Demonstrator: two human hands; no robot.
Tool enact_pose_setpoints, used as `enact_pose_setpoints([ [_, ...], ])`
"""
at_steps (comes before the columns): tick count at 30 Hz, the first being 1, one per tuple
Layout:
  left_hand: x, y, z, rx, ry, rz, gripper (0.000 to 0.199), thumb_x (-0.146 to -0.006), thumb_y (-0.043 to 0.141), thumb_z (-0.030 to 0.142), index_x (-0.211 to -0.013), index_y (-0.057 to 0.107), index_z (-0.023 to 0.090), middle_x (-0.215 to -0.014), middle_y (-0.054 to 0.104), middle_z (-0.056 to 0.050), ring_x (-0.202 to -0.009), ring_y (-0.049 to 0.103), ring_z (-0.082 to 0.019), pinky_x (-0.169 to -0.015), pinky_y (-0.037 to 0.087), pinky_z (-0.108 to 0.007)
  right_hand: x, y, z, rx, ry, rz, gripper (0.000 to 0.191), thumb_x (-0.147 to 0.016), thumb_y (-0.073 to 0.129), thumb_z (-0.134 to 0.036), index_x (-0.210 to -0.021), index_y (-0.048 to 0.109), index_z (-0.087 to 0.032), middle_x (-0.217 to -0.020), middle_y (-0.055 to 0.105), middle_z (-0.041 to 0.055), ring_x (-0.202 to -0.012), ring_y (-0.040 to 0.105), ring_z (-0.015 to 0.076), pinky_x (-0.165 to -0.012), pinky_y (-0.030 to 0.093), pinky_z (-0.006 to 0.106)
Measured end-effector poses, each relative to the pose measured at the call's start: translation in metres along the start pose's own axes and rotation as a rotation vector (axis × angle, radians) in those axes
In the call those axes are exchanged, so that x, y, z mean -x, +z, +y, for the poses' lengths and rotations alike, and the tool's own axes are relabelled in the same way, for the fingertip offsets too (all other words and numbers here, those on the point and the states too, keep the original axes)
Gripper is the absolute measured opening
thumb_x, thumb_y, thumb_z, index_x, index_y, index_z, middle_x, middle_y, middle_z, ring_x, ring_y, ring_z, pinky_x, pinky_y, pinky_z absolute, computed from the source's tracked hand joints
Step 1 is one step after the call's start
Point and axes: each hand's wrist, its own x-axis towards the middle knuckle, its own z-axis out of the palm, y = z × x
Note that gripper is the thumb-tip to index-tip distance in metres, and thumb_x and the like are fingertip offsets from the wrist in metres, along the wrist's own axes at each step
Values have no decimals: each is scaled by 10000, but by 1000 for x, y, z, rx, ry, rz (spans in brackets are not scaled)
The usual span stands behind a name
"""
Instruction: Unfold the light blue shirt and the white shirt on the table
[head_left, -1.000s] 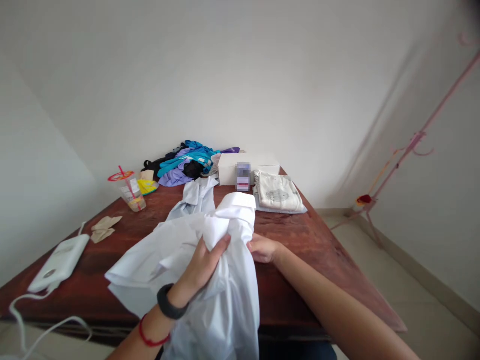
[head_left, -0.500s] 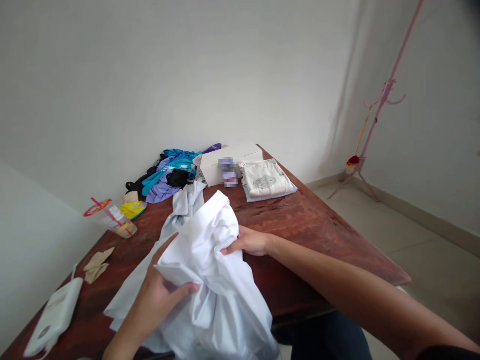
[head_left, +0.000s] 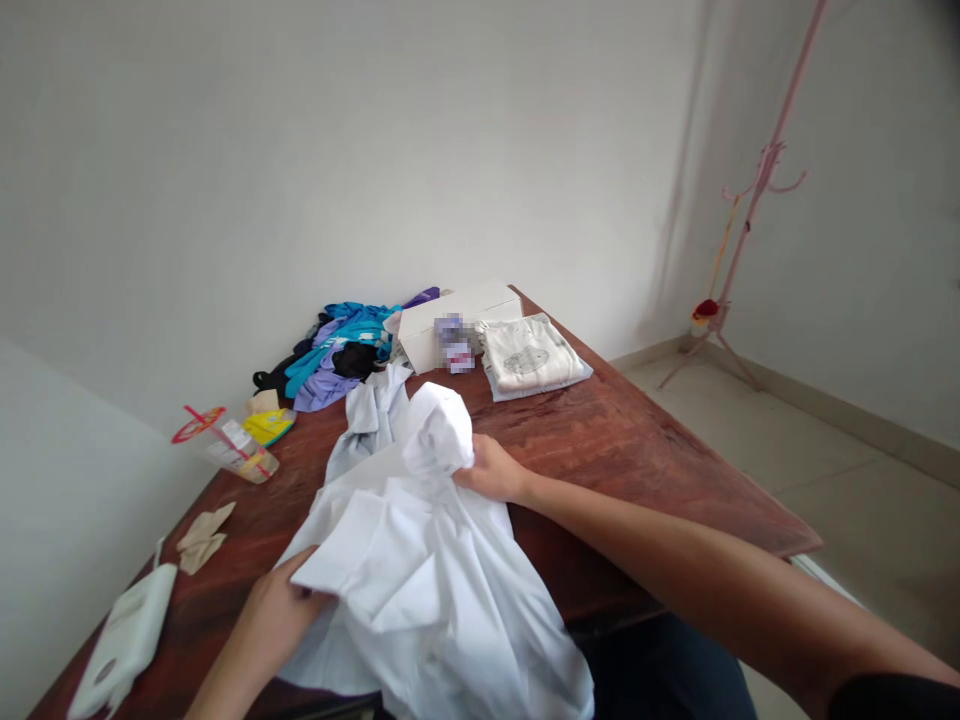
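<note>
A crumpled white shirt [head_left: 427, 560] spreads over the near part of the table, its lower end hanging past the front edge. Its bunched collar end [head_left: 439, 425] stands raised in the middle. My right hand [head_left: 491, 470] is closed on the shirt just beside that raised part, with some fingertips hidden by cloth. On the left, my left hand [head_left: 281, 605] grips a flat corner of the same shirt, its fingers tucked under the fabric. A pale grey sleeve-like length of cloth [head_left: 366, 410] reaches back from the shirt toward the clothes pile.
Behind lie a pile of coloured clothes [head_left: 337, 350], a white box [head_left: 487, 310] and folded clothes [head_left: 532, 355]. On the left of the wooden table [head_left: 600, 450] are a tilted plastic cup [head_left: 244, 450], a crumpled napkin [head_left: 202, 535] and a white device [head_left: 127, 640]. A pink coat stand [head_left: 757, 190] is at right.
My left hand has moved down and left, drawing a shirt corner outward. The raised collar end has turned and sunk slightly, and the cloth lies more spread out. My right hand stays close by.
</note>
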Motion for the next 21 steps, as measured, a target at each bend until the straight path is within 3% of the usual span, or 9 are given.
enact_pose_setpoints([
  [4, -1, -10, 4, 36, 4, -53, 332, -748, 615, 497, -907, 753, 239, -1016, 792, -75, -1044, 715, -368, -885, 567, -393, 0, -2, 2, 197, -91, 39, 228, -674, 630, -138, -886, 713, -143, -923, 765, 54, -921, 708, 285, -814, 515, 317],
  [7, -2, -12, -9, 17, 24, 66, 456, -700, 612, 563, -966, 740, 216, -1176, 742, -121, -1169, 661, -375, -1041, 504, -453, -1, -5, 2, 213, -103, 50, 231, -686, 646, -150, -907, 713, -146, -961, 772, 61, -947, 715, 291, -831, 520, 318],
  [10, -1, -14, -26, -10, -77, 195, 608, -706, 543, 605, -1105, 696, 172, -1279, 687, -175, -1262, 607, -383, -1108, 446, -501, -3, -6, 5, 187, -94, 44, 248, -695, 652, -165, -934, 715, -143, -974, 775, 63, -952, 718, 293, -818, 527, 318],
  [12, 1, -15, -34, -20, -169, 225, 711, -715, 526, 622, -1208, 644, 123, -1258, 690, -207, -1220, 635, -394, -1056, 482, -510, -4, -8, 8, 185, -71, 30, 263, -698, 660, -176, -952, 718, -143, -989, 776, 64, -955, 718, 295, -806, 531, 320],
  [15, 7, -18, -38, -22, -303, 214, 755, -716, 581, 629, -1258, 620, 104, -1071, 757, -184, -1018, 723, -400, -901, 556, -486, -5, -10, 13, 218, -25, 6, 268, -694, 683, -189, -957, 721, -151, -1003, 775, 65, -953, 714, 297, -794, 532, 326],
  [18, 12, -25, -32, 87, -314, 162, 591, -745, 639, 633, -1098, 702, 162, -919, 783, -101, -900, 745, -355, -803, 575, -403, -5, -11, 15, 225, -7, -18, 271, -702, 706, -210, -967, 722, -157, -1023, 773, 74, -980, 707, 311, -807, 533, 343],
  [21, 16, -33, -12, 258, -249, 233, 513, -794, 635, 666, -958, 711, 186, -881, 774, -42, -860, 731, -301, -730, 579, -333, -5, -12, 14, 208, -9, -20, 294, -713, 722, -228, -999, 724, -158, -1066, 770, 82, -1019, 702, 325, -860, 532, 378],
])
